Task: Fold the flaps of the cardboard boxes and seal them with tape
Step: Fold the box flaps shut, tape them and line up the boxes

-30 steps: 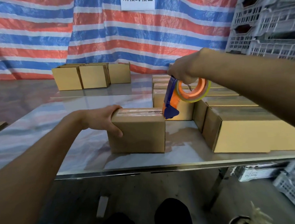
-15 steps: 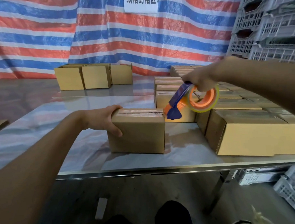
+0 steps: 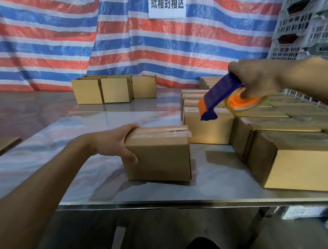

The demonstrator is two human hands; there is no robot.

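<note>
A closed cardboard box [image 3: 161,158] stands near the front edge of the steel table [image 3: 105,183], with a strip of clear tape along its top seam. My left hand [image 3: 119,143] grips the box's left end, thumb on the front face. My right hand [image 3: 255,79] holds a blue and orange tape dispenser [image 3: 220,97] with a roll of clear tape, lifted above and to the right of the box, apart from it.
Rows of closed cardboard boxes [image 3: 292,156] fill the right side of the table. Three open boxes [image 3: 114,89] stand at the far end. Grey plastic crates [image 3: 305,24] are stacked at the right; a striped tarpaulin hangs behind.
My right hand has lifted the tape dispenser off the box's right end, up and to the right. The left hand has stayed on the box.
</note>
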